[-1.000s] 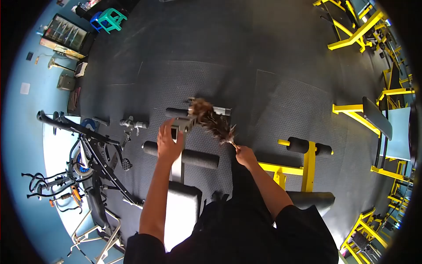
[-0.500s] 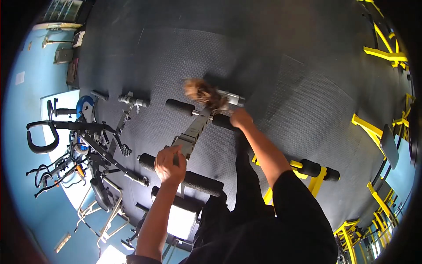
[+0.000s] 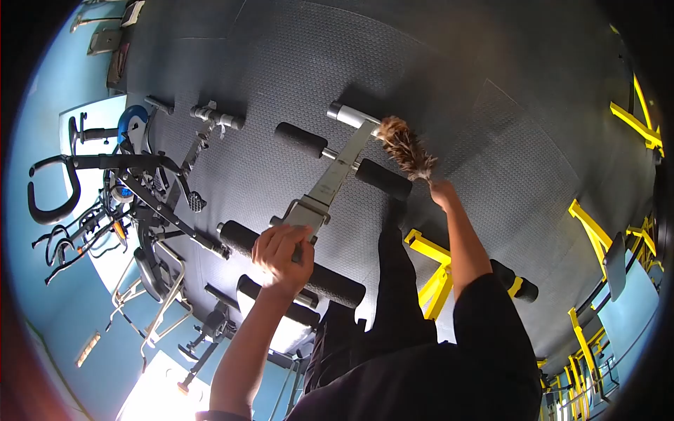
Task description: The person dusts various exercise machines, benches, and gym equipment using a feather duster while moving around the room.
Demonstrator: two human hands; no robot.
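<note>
My right hand (image 3: 442, 195) is closed round the handle end of a brown feather duster (image 3: 406, 149). The duster's feathers reach the right part of the silver crossbar (image 3: 354, 116) at the far end of an exercise bench. Curled fingers of my left hand (image 3: 283, 256) grip the near end of the bench's metal frame (image 3: 331, 179), by a long black foam roller (image 3: 326, 281). Farther along that frame, a shorter foam roller sticks out on either side, the left roller (image 3: 300, 139) and the right roller (image 3: 383, 179). My palm hides part of the frame.
To the left stand an exercise bike (image 3: 133, 165) and other machines by a blue wall (image 3: 60, 288). A yellow-framed machine (image 3: 435, 270) is close by my right leg. More yellow frames (image 3: 593, 228) line the right side. Textured black matting (image 3: 484, 154) covers the floor.
My right hand has swung to the right with the duster, whose feathers left the middle of the frame for the crossbar's right side. My left hand stays at the frame; the view has shifted.
</note>
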